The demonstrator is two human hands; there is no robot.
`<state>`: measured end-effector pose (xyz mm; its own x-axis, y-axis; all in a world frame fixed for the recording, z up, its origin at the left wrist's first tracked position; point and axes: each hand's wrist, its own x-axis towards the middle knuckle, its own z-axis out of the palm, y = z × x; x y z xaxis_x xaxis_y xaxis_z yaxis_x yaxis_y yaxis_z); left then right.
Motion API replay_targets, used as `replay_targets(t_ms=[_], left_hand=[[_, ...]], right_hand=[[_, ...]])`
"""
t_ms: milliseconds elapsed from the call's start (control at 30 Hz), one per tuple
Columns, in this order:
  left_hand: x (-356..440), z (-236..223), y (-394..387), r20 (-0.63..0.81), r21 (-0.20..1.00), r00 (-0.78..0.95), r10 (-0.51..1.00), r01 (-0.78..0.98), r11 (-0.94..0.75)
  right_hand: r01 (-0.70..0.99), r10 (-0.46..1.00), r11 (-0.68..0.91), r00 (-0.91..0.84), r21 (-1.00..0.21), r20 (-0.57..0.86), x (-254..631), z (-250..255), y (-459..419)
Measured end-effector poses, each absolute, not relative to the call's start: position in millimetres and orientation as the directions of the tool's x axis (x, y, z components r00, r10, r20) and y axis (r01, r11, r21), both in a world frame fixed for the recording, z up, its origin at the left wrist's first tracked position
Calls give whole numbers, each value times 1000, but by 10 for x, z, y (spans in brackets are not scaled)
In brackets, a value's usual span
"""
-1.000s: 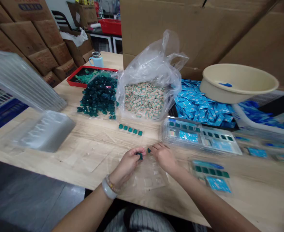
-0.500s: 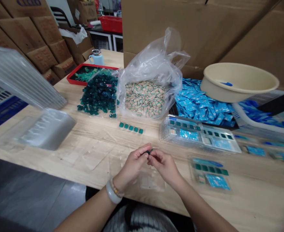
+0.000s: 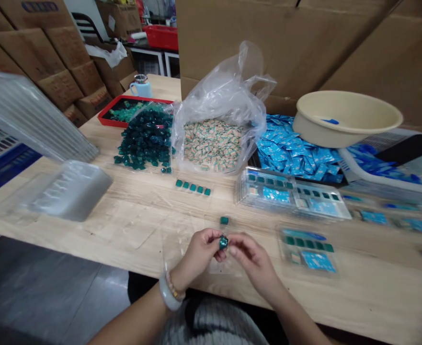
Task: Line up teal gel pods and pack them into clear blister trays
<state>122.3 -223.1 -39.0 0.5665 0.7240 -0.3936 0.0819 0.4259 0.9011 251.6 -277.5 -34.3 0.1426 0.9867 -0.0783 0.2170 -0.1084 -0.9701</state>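
My left hand (image 3: pixel 199 251), with a pale bangle and a beaded bracelet at the wrist, is closed on a shiny dark green square piece (image 3: pixel 223 242) held between thumb and fingers. Close against its right side is my right hand (image 3: pixel 252 256), fingers curled and thumb apart from them; no piece shows in its grip. Just beyond the fingertips, another green square (image 3: pixel 224 220) lies at the top of a clear plastic tray (image 3: pixel 216 267) under my hands. A row of several green squares (image 3: pixel 193 187) sits farther back in clear plastic.
Behind stand a heap of dark green pieces (image 3: pixel 144 141), a bag of small pinkish pieces (image 3: pixel 212 146), blue packets (image 3: pixel 297 153) and a cream basin (image 3: pixel 347 120). Filled clear trays (image 3: pixel 268 191) are stacked at right, with another (image 3: pixel 307 251) nearer. Empty clear trays (image 3: pixel 70 191) lie left.
My right hand has drawn back from the green square now lying in the tray and come to my left hand. The piece in my left hand now shows its face. The view has shifted slightly.
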Motion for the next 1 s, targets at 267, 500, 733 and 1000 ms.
replay_targets(t_ms=[267,500,733,1000], left_hand=[[1217,-455,-2364,-56,872,588,807,422,-247],[1072,-622,-2274,-12,406,701,713,655,-638],[1004,-505,-2251,55,610,635,771,590,-529],[304,-19,-806,111,896,1,994,431,-101]], right_hand=[[528,980,-20,180,-849,89,2672,-466,-2879],[897,963,232,-267,-377,-44,2822,-595,-2336],[841,977,155,-210,-519,-49,2858,-598,-2376],[772,988,151,-104,-617,112,2771,-244,-2079]])
